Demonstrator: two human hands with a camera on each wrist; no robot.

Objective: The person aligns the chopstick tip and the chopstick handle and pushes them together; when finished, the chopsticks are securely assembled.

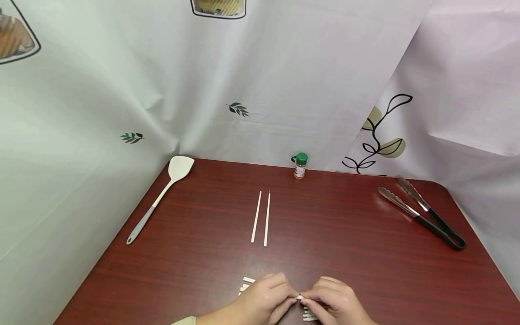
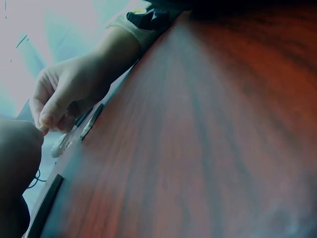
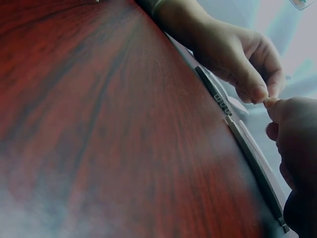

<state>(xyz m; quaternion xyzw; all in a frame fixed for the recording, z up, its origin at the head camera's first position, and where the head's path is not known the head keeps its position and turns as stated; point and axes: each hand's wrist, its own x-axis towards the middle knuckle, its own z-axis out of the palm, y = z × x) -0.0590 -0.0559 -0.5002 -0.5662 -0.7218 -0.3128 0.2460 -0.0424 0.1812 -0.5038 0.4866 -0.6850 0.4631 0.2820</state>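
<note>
Between the fingertips of both hands is a small white stick piece (image 1: 299, 297), mostly hidden by the fingers. My left hand (image 1: 270, 295) pinches its left end and my right hand (image 1: 334, 300) pinches its right end, the two nearly touching. Several short white sticks (image 1: 248, 280) lie on the table beside the left hand, partly covered by it. More short white sticks (image 1: 309, 318) lie under the right hand. Farther up the table lie two long thin white sticks, a left one (image 1: 256, 216) and a right one (image 1: 266, 219), side by side. In both wrist views the fingertips meet above the table.
A white spatula (image 1: 160, 198) with a grey handle lies along the left edge of the dark red table (image 1: 195, 262). At the back stands a green-capped spice jar (image 1: 300, 166). Metal tongs (image 1: 424, 212) with black handles lie spread at the right. Printed cloth (image 1: 284, 90) hangs behind.
</note>
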